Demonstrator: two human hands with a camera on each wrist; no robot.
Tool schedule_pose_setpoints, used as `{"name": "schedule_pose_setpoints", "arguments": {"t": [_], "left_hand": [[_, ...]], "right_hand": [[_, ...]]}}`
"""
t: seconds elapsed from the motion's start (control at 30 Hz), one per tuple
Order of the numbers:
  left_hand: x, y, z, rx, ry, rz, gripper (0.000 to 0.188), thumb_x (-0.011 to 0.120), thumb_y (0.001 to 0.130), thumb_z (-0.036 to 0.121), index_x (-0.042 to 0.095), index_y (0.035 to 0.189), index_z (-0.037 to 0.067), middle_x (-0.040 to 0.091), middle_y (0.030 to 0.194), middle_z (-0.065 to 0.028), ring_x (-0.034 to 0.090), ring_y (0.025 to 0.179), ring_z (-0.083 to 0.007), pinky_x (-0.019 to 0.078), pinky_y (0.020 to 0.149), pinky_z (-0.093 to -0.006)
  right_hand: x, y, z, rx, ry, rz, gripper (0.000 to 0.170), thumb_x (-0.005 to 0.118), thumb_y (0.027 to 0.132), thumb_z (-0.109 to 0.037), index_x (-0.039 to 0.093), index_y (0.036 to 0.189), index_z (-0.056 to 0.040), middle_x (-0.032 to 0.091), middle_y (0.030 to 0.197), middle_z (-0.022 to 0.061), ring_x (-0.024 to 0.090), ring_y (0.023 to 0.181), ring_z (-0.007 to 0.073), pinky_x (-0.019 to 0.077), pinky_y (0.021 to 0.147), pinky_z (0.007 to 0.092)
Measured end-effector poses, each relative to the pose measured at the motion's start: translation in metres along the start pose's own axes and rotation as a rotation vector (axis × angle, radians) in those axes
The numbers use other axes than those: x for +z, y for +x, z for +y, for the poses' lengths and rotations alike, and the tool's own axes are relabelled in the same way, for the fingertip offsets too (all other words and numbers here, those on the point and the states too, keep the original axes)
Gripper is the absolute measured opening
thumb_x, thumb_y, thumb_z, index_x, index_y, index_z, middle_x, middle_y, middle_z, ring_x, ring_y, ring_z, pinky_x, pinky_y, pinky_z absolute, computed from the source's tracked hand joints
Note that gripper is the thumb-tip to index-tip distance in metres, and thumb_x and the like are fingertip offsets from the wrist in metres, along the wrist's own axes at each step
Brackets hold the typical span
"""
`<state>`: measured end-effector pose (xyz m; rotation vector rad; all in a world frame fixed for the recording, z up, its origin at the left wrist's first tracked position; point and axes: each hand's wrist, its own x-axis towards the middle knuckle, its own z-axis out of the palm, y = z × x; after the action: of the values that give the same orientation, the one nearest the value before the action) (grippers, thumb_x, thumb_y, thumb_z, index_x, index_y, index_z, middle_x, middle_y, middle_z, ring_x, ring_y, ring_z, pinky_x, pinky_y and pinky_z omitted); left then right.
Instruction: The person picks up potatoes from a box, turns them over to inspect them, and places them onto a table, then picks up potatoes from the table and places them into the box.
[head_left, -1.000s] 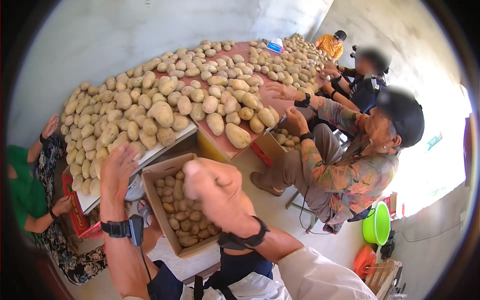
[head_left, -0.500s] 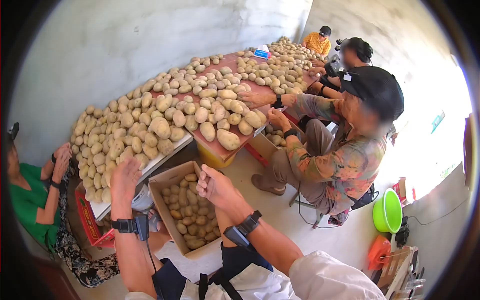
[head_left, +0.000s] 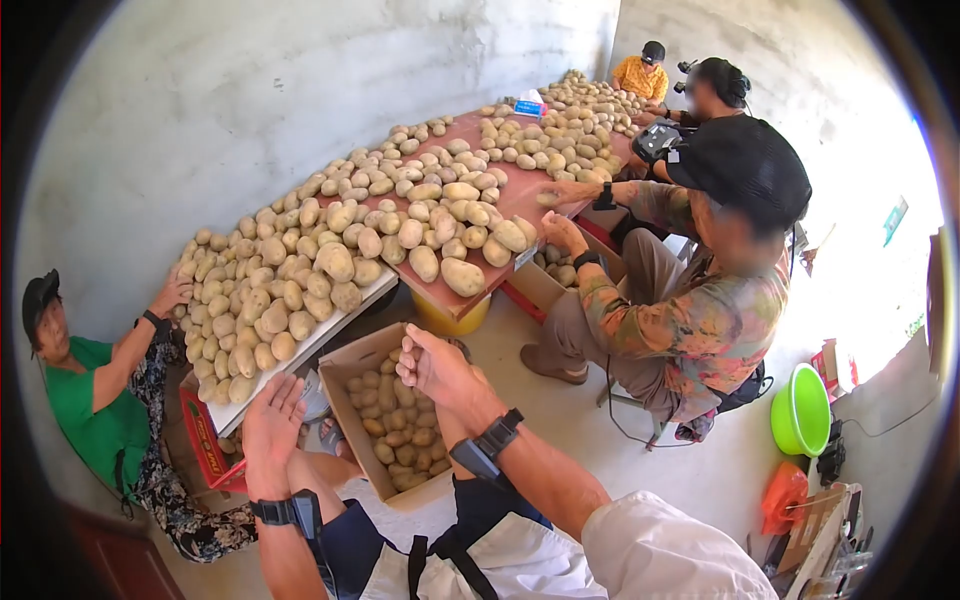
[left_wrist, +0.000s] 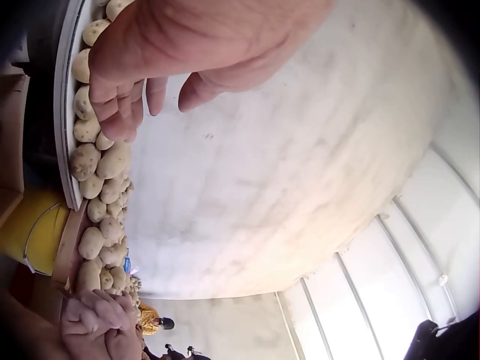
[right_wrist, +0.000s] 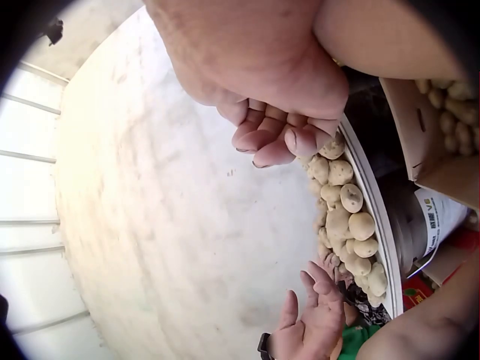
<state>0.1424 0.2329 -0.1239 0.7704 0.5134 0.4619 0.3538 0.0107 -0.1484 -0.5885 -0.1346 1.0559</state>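
My left hand (head_left: 272, 425) hangs beside the white table's edge, below the potato pile (head_left: 262, 295), palm turned inward and fingers loosely bent. Nothing is in it in the left wrist view, where the hand (left_wrist: 195, 45) overlaps potatoes at the table edge. My right hand (head_left: 440, 375) hovers over the right side of a cardboard box (head_left: 425, 492). Smaller potatoes (head_left: 400, 415) fill much of that box. In the right wrist view the right hand's fingers (right_wrist: 259, 139) are loosely curled, with no potato showing in them. The two hands are apart.
A red tabletop (head_left: 515, 190) with more potatoes joins the white table. Beneath it stands a yellow bucket (head_left: 450, 315). A person in a flowered shirt (head_left: 680, 330) sits at right; one in green (head_left: 105, 420) sits at left by a red box (head_left: 205, 435). A green basin (head_left: 800, 410) is at right.
My right hand, blurred over the box at first, has drawn back and slowed. The left hand has come down from beside the pile. The person in green now reaches to the pile; my head view has shifted.
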Motion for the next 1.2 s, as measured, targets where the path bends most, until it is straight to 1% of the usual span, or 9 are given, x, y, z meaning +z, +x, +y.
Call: {"name": "schedule_pose_setpoints", "arguments": {"t": [0.17,0.3,0.67,0.73,0.8,0.83,0.93,1.1,1.2], "left_hand": [[-0.012,-0.007,-0.012,-0.037,-0.034,0.026,0.04,0.06,0.096,0.025,0.054,0.128,0.002,0.059,0.126,-0.0089,0.057,0.119,-0.0221,0.0491,0.089,-0.0334],[-0.003,-0.002,-0.014,-0.057,-0.042,0.017,0.038,0.062,0.095,0.024,0.056,0.126,0.003,0.059,0.126,-0.0077,0.056,0.119,-0.0204,0.0487,0.088,-0.0325],[0.077,0.02,-0.026,-0.133,-0.151,-0.168,0.031,0.059,0.096,0.02,0.058,0.122,0.004,0.06,0.125,-0.0094,0.057,0.118,-0.0216,0.0498,0.086,-0.0329],[0.07,0.026,-0.043,-0.15,-0.173,-0.179,0.03,0.059,0.096,0.019,0.059,0.122,0.003,0.061,0.124,-0.0095,0.058,0.117,-0.022,0.05,0.086,-0.0334],[0.057,0.032,-0.062,-0.19,-0.149,-0.081,0.034,0.061,0.096,0.022,0.056,0.124,0.003,0.061,0.124,-0.0109,0.06,0.115,-0.0243,0.0499,0.084,-0.0339],[0.058,0.029,-0.066,-0.184,-0.098,-0.049,0.031,0.059,0.096,0.02,0.059,0.121,0.003,0.065,0.117,-0.0084,0.062,0.11,-0.0227,0.0506,0.083,-0.0333],[0.058,0.027,-0.071,-0.171,-0.074,-0.093,0.033,0.06,0.096,0.022,0.057,0.123,0.003,0.064,0.119,-0.0104,0.062,0.112,-0.0241,0.0499,0.083,-0.034],[0.051,0.035,-0.078,-0.137,-0.06,-0.062,0.035,0.061,0.095,0.022,0.056,0.123,0.003,0.063,0.118,-0.0106,0.062,0.11,-0.0247,0.05,0.081,-0.0338],[0.055,0.033,-0.08,-0.145,-0.051,-0.056,0.033,0.06,0.095,0.023,0.058,0.122,0.005,0.065,0.116,-0.0088,0.063,0.108,-0.022,0.0504,0.08,-0.0327]], "right_hand": [[0.0,0.005,0.004,0.027,0.012,-0.01,0.032,0.056,0.099,-0.036,0.055,0.08,-0.0111,0.048,0.065,0.001,0.048,0.064,0.0174,0.0362,0.054,0.0277],[0.002,0.007,0.006,0.033,0.016,-0.007,0.033,0.056,0.099,-0.038,0.056,0.08,-0.0109,0.049,0.065,0.0008,0.048,0.063,0.0175,0.0357,0.054,0.0273],[0.006,0.008,0.007,0.019,-0.03,0.027,0.034,0.055,0.1,-0.039,0.055,0.081,-0.0104,0.05,0.065,0.0011,0.048,0.061,0.0174,0.0355,0.053,0.0279],[0.007,0.004,0.01,0.016,-0.054,0.056,0.034,0.055,0.1,-0.039,0.055,0.081,-0.0103,0.05,0.064,0.001,0.048,0.06,0.0173,0.0354,0.053,0.028],[0.006,0.005,0.009,0.03,-0.05,0.04,0.034,0.055,0.1,-0.039,0.055,0.081,-0.0103,0.049,0.064,0.001,0.047,0.059,0.0173,0.0356,0.053,0.0282],[0.005,0.007,0.009,0.036,-0.056,0.037,0.034,0.055,0.1,-0.039,0.055,0.081,-0.0103,0.049,0.064,0.001,0.047,0.059,0.0173,0.0356,0.053,0.0282],[0.006,0.008,0.013,0.025,-0.038,0.03,0.033,0.055,0.1,-0.038,0.055,0.082,-0.0103,0.049,0.063,0.001,0.047,0.059,0.0175,0.0356,0.053,0.0283],[0.007,0.009,0.016,0.036,-0.051,0.061,0.033,0.055,0.1,-0.038,0.056,0.083,-0.0101,0.049,0.062,0.0016,0.048,0.059,0.0178,0.0361,0.053,0.0281],[0.008,0.01,0.017,0.037,-0.056,0.049,0.033,0.054,0.101,-0.038,0.056,0.083,-0.0099,0.05,0.062,0.0017,0.048,0.06,0.0177,0.0363,0.053,0.0277]]}}
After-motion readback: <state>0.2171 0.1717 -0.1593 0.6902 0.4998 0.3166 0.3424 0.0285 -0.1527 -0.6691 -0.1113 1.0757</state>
